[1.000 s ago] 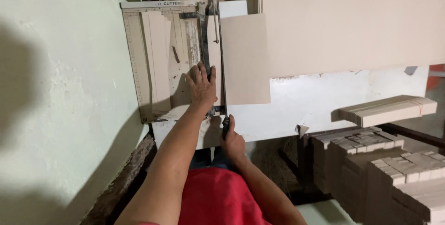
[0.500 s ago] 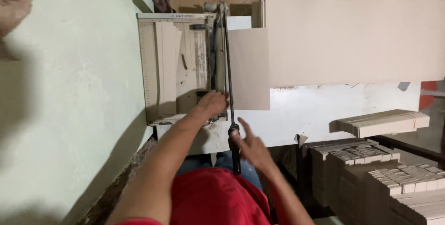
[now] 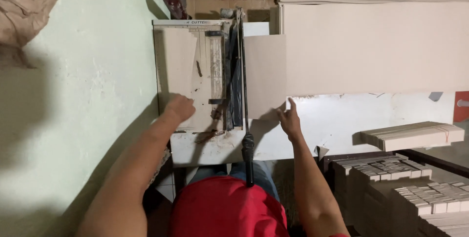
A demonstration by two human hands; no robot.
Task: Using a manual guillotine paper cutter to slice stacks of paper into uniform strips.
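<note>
At the far left a crumpled brown paper (image 3: 29,2) hangs against the pale green wall (image 3: 88,95). Next comes the person's left hand (image 3: 180,107), knuckles up and fingers bent under, resting on the near part of the paper cutter (image 3: 188,41)'s board, beside a tan card piece (image 3: 176,61) lying there. Whether it pinches anything I cannot tell. The cutter sits on a scuffed white table (image 3: 342,120). Its blade arm (image 3: 242,71) runs along the board's right edge, and the black handle (image 3: 248,151) points back toward the person's red shirt (image 3: 224,207); neither hand is on it.

Just right of the blade lies the cardboard sheet (image 3: 266,71), flat, with its left edge at the blade line and the rest spread over the table. The right hand (image 3: 291,120) touches the sheet's near edge with the forefinger stretched out and the other fingers curled in; it holds nothing.

By my reading, this is the lining-up step: the sheet is being nudged square to the blade. A cut from here would call for the sheet pinned flat and one hand moved to the handle, fingers clear of the edge.

Further right, a bundle of cut strips (image 3: 415,135) lies on the table, and more stacked strips (image 3: 386,173) stand below it.
</note>
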